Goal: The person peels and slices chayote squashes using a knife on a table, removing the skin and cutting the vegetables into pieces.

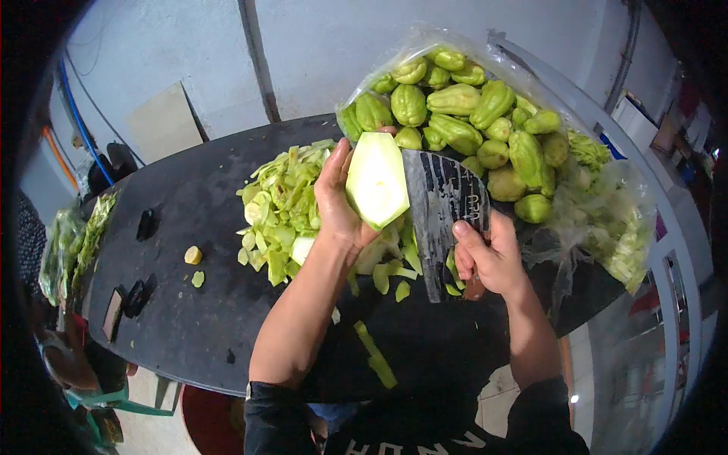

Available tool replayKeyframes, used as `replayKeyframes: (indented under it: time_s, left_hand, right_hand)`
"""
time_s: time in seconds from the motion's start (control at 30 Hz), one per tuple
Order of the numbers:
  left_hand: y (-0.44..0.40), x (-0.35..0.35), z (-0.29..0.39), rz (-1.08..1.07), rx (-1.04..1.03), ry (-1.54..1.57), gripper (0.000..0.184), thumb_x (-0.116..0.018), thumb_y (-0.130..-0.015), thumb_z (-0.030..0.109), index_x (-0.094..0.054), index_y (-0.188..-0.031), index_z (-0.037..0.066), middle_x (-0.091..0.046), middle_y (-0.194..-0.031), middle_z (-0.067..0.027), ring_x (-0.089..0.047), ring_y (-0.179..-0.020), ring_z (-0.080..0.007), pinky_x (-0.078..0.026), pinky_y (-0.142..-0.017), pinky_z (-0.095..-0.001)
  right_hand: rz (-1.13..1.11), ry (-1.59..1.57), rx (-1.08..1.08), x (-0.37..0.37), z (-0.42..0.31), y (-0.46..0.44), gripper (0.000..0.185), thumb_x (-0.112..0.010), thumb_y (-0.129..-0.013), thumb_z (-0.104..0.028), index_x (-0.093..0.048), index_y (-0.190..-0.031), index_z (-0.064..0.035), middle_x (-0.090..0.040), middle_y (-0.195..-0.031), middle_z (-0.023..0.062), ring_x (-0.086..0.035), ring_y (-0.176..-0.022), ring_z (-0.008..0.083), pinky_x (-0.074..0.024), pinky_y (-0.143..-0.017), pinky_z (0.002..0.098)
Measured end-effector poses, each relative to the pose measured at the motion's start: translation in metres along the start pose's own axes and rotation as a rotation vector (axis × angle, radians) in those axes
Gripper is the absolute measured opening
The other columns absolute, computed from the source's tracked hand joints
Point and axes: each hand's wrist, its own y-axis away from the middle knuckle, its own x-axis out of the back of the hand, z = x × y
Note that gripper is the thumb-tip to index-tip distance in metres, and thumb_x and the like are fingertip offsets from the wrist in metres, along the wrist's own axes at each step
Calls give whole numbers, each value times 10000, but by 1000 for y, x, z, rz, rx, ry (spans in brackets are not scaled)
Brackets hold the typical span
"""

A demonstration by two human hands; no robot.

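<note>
My left hand [338,203] is wrapped around a peeled chayote [377,182], pale green with a flat-sided shape, held up above the table. In my right hand [493,254] is a broad dark cleaver [446,208], its blade upright and its edge beside the chayote's right side. Whether the blade touches the chayote, I cannot tell. Green peelings [284,193] lie heaped behind my left forearm, and some pale pieces sit under my hands. Whole green chayotes [455,98] are piled in an open clear plastic bag just beyond the cleaver.
A dark table [205,326] with a curved edge carries it all. At the right edge sits a clear bag of cut green pieces [626,246]. Small black objects [135,298] and a yellowish piece [193,255] lie at left. A red tub [205,425] stands below.
</note>
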Motion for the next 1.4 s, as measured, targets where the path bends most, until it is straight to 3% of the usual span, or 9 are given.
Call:
replayKeyframes:
  time_s: [0.27,0.67,0.77,1.17,1.4]
  left_hand:
    - [2,-2,3,37,-18,-33,573,-450,-984,438,-566,-1297,-28,-684,-1049,-129,-675,-916,-221,-555,-859,-366]
    - [3,-16,6,-85,-73,-285,543,-562,-914,385,-558,-1274,-22,-658,-1088,-148,-658,-951,-222,-540,-880,-351]
    - [1,-16,6,-42,-71,-324,607,-525,-937,451,-517,-1318,-21,-667,-1070,-187,-674,-943,-267,-551,-864,-378]
    - [10,-33,-12,27,-136,-358,548,-572,-945,426,-579,-1267,-18,-665,-980,-82,-632,-820,-140,-520,-721,-268]
    - [14,-33,-32,-58,-120,-289,499,-539,-977,388,-546,-1301,9,-653,-1042,-94,-641,-879,-152,-531,-778,-291]
  right_hand:
    - [38,-8,-2,-3,-1,0,216,-575,-1011,-208,-500,-894,-42,-473,-530,-21,-460,-412,68,-386,-400,253]
    - [21,70,-52,6,-10,1,190,-582,-1007,-192,-512,-923,-37,-478,-531,-21,-459,-413,66,-374,-389,256]
    - [7,73,-51,6,-11,1,183,-580,-1007,-184,-513,-925,-35,-483,-533,-19,-458,-414,65,-373,-387,256]
    - [24,-14,-56,-2,-5,1,253,-580,-1008,-199,-475,-827,-57,-467,-505,-15,-466,-392,80,-394,-378,266]
    - [22,-29,-7,-4,0,1,270,-564,-1018,-221,-473,-820,-62,-460,-509,-8,-473,-395,89,-412,-383,273]
